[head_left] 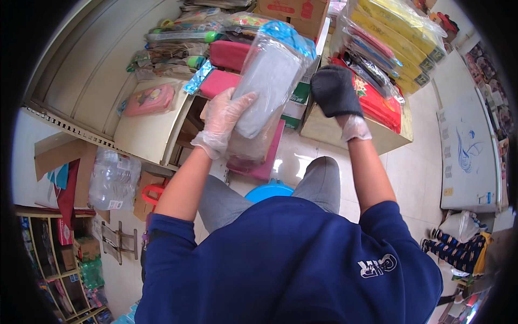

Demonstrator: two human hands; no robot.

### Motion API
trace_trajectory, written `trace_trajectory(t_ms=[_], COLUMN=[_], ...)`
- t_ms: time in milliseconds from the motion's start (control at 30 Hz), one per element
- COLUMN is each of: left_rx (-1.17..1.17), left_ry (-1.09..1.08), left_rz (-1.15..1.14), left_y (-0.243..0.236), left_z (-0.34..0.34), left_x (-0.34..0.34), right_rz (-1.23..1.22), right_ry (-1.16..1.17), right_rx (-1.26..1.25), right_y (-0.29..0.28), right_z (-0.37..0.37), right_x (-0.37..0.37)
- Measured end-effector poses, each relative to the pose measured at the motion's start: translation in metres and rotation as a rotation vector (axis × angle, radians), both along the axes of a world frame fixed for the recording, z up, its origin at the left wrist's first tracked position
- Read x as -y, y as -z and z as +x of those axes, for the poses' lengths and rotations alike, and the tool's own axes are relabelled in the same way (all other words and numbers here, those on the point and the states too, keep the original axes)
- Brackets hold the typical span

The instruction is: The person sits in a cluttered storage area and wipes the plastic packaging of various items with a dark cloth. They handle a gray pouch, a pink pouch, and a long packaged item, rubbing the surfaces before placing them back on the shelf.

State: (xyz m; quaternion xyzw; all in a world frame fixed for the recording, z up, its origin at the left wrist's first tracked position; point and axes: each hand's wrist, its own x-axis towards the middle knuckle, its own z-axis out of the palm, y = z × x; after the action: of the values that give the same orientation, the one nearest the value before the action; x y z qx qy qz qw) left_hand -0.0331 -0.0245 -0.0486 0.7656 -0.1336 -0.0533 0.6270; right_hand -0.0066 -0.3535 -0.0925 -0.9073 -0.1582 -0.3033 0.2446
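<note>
My left hand (226, 116) in a clear glove is closed on a long grey pouch (259, 92) in clear plastic, with a bright blue part at its top end. My right hand (337, 94) wears a clear glove at the wrist, and a dark cloth mitt or rag covers its fingers, beside a red package (375, 110) on the right-hand stack. Pink cases (221, 81) lie beside the grey pouch, and a wrapped pink case (145, 100) rests on the left shelf (135, 135).
Stacked yellow packages (399, 38) stand at upper right, cardboard boxes (288, 13) at the back. A blue stool or basin (267, 186) is below me between my legs. A white chest freezer (464, 140) is at far right, bottled water (113, 178) and a cubby rack (59, 254) at left.
</note>
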Motion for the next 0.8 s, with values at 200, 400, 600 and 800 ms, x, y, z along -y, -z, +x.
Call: trace_trajectory(t_ms=[200, 400, 600, 800], left_rx=[0.015, -0.047, -0.076, -0.009], left_ry=[-0.194, -0.181, -0.096, -0.077], left_rz=[-0.424, -0.352, -0.311, -0.205], left_y=[0.034, 0.029, 0.024, 0.021], left_z=[-0.006, -0.025, -0.034, -0.027], left_x=[0.043, 0.063, 0.006, -0.018], right_rz=[0.056, 0.408, 0.114, -0.295], right_ry=[0.228, 0.339, -0.073, -0.052], right_rx=[-0.073, 0.089, 0.023, -0.134], right_y=[-0.005, 0.011, -0.054, -0.084], right_z=[-0.042, -0.027, -0.035, -0.043], right_x=[-0.11, -0.128, -0.043, 0.04])
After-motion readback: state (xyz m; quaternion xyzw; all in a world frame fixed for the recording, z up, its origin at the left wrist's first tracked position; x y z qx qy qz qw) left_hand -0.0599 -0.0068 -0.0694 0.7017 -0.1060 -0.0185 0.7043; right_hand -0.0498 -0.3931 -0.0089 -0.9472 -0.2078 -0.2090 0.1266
